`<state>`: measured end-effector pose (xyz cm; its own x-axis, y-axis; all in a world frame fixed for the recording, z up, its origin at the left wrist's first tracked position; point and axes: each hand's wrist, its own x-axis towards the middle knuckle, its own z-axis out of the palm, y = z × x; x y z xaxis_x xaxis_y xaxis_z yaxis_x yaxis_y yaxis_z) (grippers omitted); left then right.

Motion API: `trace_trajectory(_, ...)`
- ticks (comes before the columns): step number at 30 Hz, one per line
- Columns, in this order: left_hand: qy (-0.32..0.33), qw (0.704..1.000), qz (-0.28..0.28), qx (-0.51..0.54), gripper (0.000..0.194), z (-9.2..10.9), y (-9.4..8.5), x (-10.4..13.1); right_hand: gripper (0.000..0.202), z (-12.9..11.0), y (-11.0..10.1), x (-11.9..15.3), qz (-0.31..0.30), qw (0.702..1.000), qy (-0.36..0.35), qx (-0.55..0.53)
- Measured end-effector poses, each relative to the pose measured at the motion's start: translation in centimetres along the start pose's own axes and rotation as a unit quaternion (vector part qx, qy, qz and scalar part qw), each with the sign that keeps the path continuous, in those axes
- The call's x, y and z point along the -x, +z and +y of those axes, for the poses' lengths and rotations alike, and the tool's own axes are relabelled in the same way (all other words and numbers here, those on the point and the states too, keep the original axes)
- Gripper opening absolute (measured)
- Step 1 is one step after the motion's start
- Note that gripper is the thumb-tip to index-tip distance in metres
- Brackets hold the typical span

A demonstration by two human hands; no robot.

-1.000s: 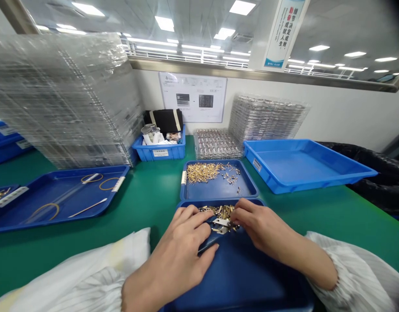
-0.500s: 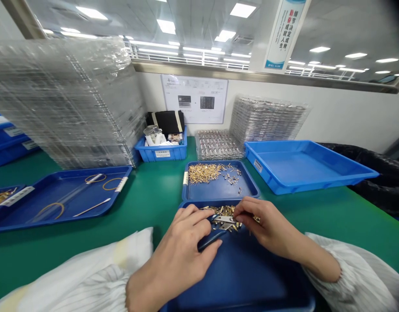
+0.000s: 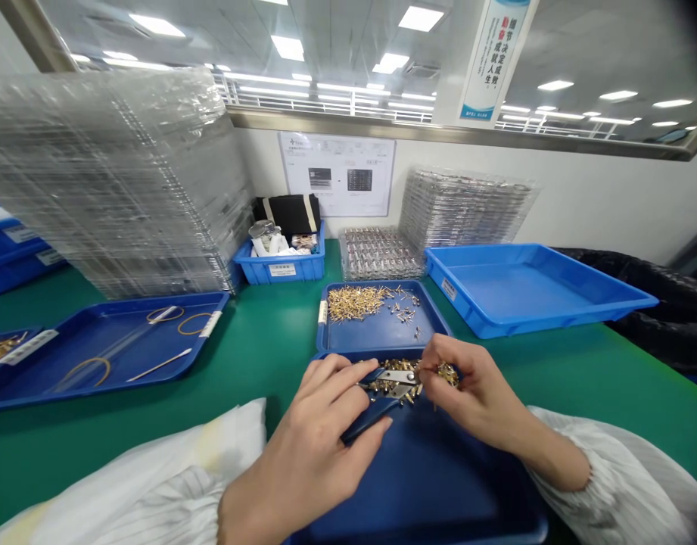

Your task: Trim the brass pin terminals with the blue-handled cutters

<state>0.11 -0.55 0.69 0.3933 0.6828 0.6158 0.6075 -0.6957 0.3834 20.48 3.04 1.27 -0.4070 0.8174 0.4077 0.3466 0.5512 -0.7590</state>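
My left hand point(image 3: 317, 435) is wrapped around a pair of pliers point(image 3: 371, 420) with dark blue handles and a silver metal head. The handles stand apart, one under the fingers and the other by the thumb. At the pliers' head, my right hand point(image 3: 473, 397) is closed in a pinch; its fingertips hide the jaws and whatever they hold. Below both hands lies a pile of small gold and silver metal pins point(image 3: 393, 367), at the far end of a dark blue tray point(image 3: 439, 477).
Beyond it, another blue tray point(image 3: 376, 337) bears more gold pins. At left is a tray point(image 3: 172, 356) with rubber bands and a cotton swab. Stacked clear plastic trays point(image 3: 115, 182) rise behind it. A bright blue bin point(image 3: 530, 284) stands at right, near a black-lined bin point(image 3: 620, 291).
My right hand has shifted slightly right, with its fingers a little more arched. The pliers' head has moved slightly right with it, and the left hand keeps its grip.
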Motion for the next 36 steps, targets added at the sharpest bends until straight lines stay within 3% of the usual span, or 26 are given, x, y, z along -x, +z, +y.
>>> trace_trajectory(3,-0.034,0.999,0.008,0.028,0.017,-0.1,0.1,0.0,0.012,0.1,-0.2,-0.2,-0.015,0.993,0.068,-0.094)
trace_trajectory(5,-0.052,0.998,-0.011,0.037,0.018,-0.3,0.1,0.0,0.012,0.1,-0.4,-0.2,-0.044,0.990,0.091,-0.096)
trace_trajectory(7,-0.052,0.997,-0.044,0.036,0.020,-0.5,0.1,0.1,0.011,-0.1,-0.6,-0.1,-0.077,0.994,0.070,-0.032)
trace_trajectory(11,-0.014,0.996,-0.091,-0.001,0.016,-0.7,0.0,0.2,0.015,-0.3,-0.7,0.0,-0.123,0.981,-0.039,0.144)
trace_trajectory(15,0.039,0.993,-0.098,-0.043,0.011,-0.3,-0.1,0.2,0.011,0.3,-0.1,0.1,-0.117,0.967,-0.088,0.211)
trace_trajectory(18,0.064,0.992,-0.095,-0.049,0.008,-0.1,-0.1,0.2,0.017,0.5,0.0,0.1,-0.106,0.971,-0.081,0.198)
trace_trajectory(25,-0.011,0.997,-0.073,-0.030,0.014,-0.8,0.0,0.0,0.009,-0.2,-1.6,-0.3,-0.136,0.988,0.019,0.071)
trace_trajectory(29,-0.012,0.996,-0.082,-0.032,0.012,-0.8,-0.1,0.0,0.015,-0.1,-1.1,-0.3,-0.121,0.987,-0.002,0.107)
trace_trajectory(36,0.047,0.990,-0.090,-0.093,0.012,-0.2,-0.1,0.1,0.014,0.2,0.0,-0.1,-0.101,0.973,-0.056,0.201)
